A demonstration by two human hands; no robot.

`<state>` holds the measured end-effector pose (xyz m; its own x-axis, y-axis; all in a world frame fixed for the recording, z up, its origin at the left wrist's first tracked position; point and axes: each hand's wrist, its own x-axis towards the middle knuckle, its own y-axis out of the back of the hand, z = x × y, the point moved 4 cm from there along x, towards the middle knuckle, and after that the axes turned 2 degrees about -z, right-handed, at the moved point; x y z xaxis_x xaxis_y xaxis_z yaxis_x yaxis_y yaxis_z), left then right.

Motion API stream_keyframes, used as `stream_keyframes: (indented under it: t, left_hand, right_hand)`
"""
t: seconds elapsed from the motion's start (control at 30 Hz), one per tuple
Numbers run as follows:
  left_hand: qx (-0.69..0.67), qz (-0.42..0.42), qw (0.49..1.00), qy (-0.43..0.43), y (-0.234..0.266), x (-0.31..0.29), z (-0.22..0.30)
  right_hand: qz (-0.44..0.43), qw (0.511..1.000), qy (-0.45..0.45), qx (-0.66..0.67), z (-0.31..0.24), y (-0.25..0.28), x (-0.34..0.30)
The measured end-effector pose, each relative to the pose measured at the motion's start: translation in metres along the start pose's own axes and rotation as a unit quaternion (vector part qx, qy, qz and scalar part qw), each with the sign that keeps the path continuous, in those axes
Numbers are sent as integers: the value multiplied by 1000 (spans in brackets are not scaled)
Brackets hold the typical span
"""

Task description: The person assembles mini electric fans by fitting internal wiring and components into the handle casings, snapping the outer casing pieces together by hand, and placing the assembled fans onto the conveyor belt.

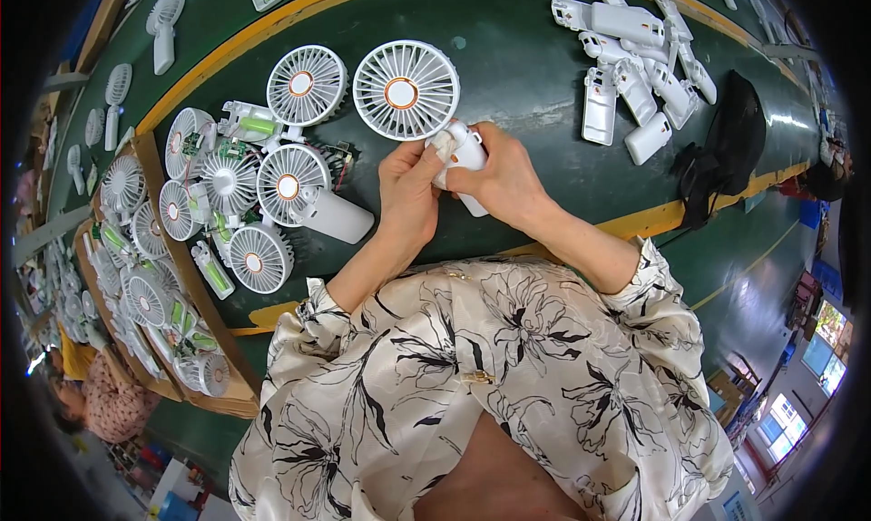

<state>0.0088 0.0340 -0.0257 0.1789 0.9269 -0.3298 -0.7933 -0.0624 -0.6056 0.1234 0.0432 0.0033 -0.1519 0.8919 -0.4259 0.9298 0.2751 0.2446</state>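
Both my hands grip one white handheld fan [406, 90] by its handle, above the green table. Its round slatted head, with a copper ring at the hub, points away from me. My left hand [410, 187] is closed around the left side of the handle, thumb near the neck. From the right, my right hand [501, 172] wraps the handle, its thumb laid across the front. The fingers cover much of the handle; its lower end shows beneath them. Left of my left hand lies another fan [292, 185] with a white handle shell.
Several fans, some with green batteries and circuit boards bare, crowd the table's left [223, 178]. A cardboard box [238, 376] holds more fans. White handle shells [635, 86] are heaped at the far right, near a black cloth-like item [730, 140]. Another person [118, 399] sits at left.
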Motion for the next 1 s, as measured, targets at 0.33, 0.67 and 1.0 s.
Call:
stream_keyframes:
  t: [0.33, 0.67, 1.0]
  left_hand:
    - [6, 43, 998, 37, -3, 3, 4]
    - [35, -5, 999, 8, 1, 4, 5]
    - [28, 9, 999, 31, -4, 5, 15]
  right_hand:
    - [-20, 999, -17, 42, 6, -1, 5]
    - [-51, 989, -1, 139, -4, -5, -2]
    - [-70, 994, 21, 85, -10, 27, 2]
